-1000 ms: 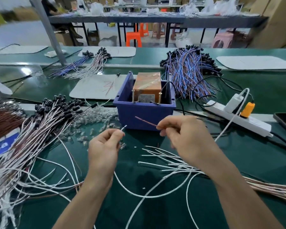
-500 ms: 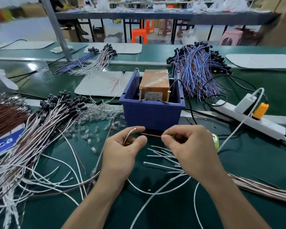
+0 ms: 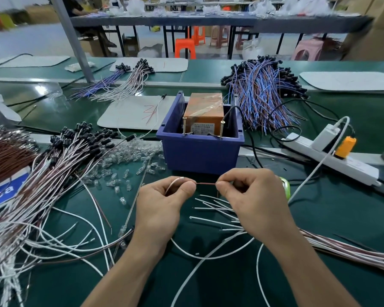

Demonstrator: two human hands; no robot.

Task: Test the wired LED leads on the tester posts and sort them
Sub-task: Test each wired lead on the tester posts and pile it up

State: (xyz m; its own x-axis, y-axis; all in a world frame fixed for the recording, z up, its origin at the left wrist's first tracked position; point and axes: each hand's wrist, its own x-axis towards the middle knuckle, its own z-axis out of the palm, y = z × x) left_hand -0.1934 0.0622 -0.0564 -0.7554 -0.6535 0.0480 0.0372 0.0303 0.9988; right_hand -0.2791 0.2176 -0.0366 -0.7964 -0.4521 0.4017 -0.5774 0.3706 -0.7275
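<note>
A thin reddish-brown wire [image 3: 205, 184] is stretching straight and level between the two hands, just in front of the blue bin [image 3: 200, 151]. The left hand [image 3: 162, 207] is pinching one end between thumb and forefinger, and a pale white wire end [image 3: 174, 182] is curving up over that forefinger. The right hand [image 3: 253, 200] is pinching the other end the same way, its remaining fingers curled in.

The bin is a squarish plastic tub, sitting on the green mat [image 3: 208, 284]. Inside it, an orange box [image 3: 203, 111] wrapped in clear tape is standing with two slim metal posts [image 3: 183, 126] rising upright at its near side.

Loose white wires [image 3: 213, 214], stiff and cut short, are lying fanned out under the right hand. To the left, a thick bundle of pink-and-white leads with black tips [image 3: 60, 156] is spreading across the mat, with small clear glassy bulbs [image 3: 129, 156] scattered beside it. Behind the bin on the right, a heap of blue and orange wires [image 3: 262, 94] is lying, near a white power strip [image 3: 333, 158].
</note>
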